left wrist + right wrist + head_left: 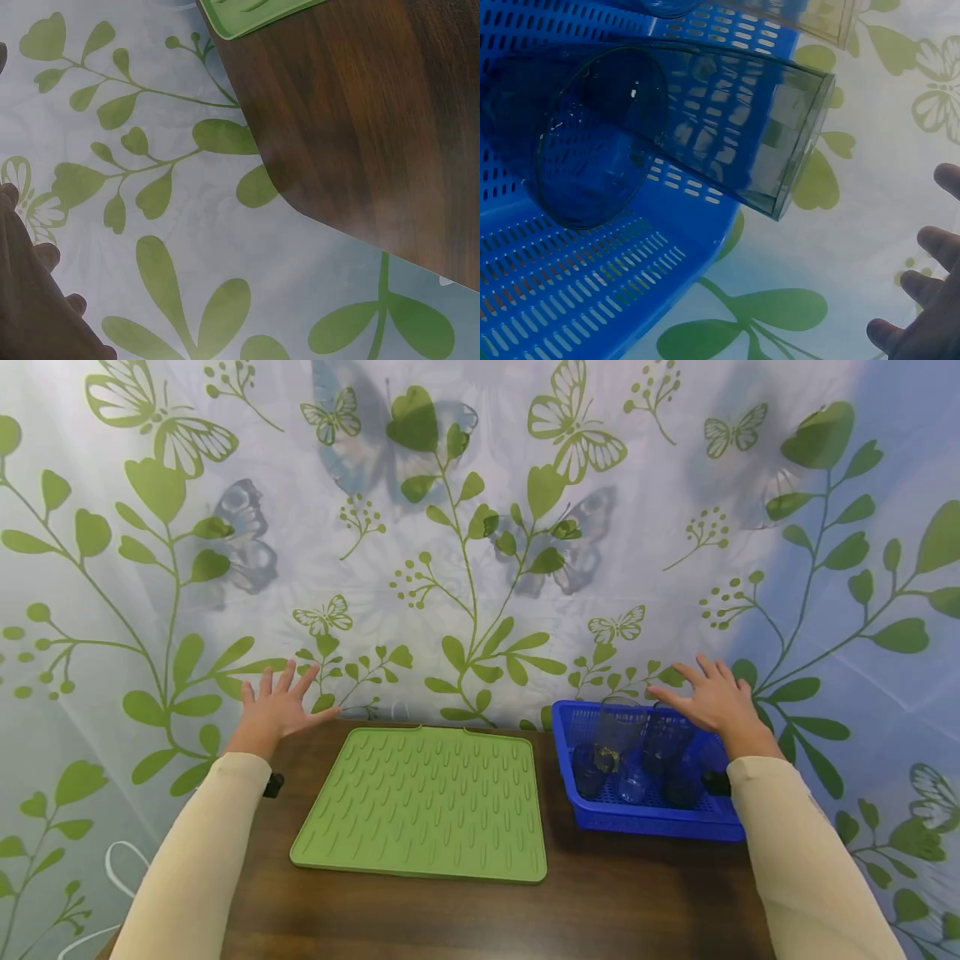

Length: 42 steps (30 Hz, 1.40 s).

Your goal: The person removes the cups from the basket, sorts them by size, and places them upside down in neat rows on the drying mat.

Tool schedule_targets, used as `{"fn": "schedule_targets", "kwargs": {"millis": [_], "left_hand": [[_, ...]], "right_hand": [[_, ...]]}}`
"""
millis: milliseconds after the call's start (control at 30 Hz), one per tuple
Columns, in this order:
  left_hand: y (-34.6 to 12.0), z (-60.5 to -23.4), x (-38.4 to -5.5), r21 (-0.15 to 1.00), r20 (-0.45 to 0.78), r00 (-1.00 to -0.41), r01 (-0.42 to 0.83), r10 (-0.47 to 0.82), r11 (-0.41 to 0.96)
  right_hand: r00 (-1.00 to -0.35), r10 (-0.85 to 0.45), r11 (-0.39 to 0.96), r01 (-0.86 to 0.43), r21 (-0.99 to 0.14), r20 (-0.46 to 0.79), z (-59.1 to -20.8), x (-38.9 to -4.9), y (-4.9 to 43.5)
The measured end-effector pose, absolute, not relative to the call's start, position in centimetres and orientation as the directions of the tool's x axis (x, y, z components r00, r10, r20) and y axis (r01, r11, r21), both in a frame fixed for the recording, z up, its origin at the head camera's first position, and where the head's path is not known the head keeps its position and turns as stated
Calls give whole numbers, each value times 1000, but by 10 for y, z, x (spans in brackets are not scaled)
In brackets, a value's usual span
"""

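My left hand (274,710) is raised with fingers spread, above the left back corner of the table, and holds nothing. My right hand (716,700), fingers also spread and holding nothing, is over the right back part of a blue plastic basket (652,821). Several drinking glasses stand in that basket, among them a tall clear glass (621,727), a small dark glass (588,772) and a small light blue glass (633,785). In the right wrist view a tall dark-tinted glass (727,120) rises past the basket rim. A green ribbed drying mat (427,806) lies left of the basket.
The mat and basket rest on a dark brown wooden table (420,918). A white curtain (480,568) printed with green leaves and butterflies hangs right behind the table and at both sides. A white cable (112,868) loops at the left.
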<state>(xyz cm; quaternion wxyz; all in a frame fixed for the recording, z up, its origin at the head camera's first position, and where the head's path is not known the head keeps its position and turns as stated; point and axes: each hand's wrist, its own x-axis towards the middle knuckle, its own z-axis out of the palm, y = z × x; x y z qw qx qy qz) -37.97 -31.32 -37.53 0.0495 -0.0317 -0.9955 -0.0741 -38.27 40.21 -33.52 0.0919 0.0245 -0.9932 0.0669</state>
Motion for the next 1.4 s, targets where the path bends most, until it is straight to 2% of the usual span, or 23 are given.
{"fn": "schedule_targets", "kwargs": {"millis": [567, 1133, 1400], "left_hand": [[-309, -384, -368, 150, 106, -993, 71, 56, 986], [-292, -400, -358, 174, 174, -981, 118, 88, 978], [-282, -406, -347, 177, 217, -971, 139, 99, 974]], "right_hand": [[-970, -66, 986, -99, -134, 232, -341, -371, 402], [-939, -124, 961, -195, -197, 321, -347, -347, 394], [-936, -133, 951, -213, -226, 325, -358, -337, 395]]}}
